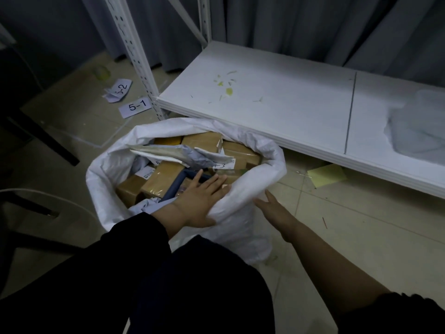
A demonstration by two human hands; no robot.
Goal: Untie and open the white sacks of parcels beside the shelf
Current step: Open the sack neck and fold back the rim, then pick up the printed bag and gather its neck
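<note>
— What are the hands doing?

— There are two, both at the near side of the one white sack (108, 169). The left hand (199, 203) lies flat inside its mouth, fingers straight on the parcels (166, 174), with the rolled rim sitting between thumb and forefinger. The right hand (274, 208) presses against the sack's outer wall, fingers straight; the fold hides their tips.

— And the sack itself?

— It's upright on the floor, mouth wide open. I count about five brown boxes and two or three grey mailers; deeper ones are buried. A blue-grey tube (175, 184) lies among them, and I can't tell what it is.

— What's beyond it?

— Just behind the sack is one low white shelf (277, 104), cut off at the right. A yellow sheet (327, 175) pokes out from underneath. Far right of the sack, a clear bag (419, 126) on the board looks blurred. Behind and to the left lie two paper labels (136, 106): "5-1", and a crumpled one partly legible.
</note>
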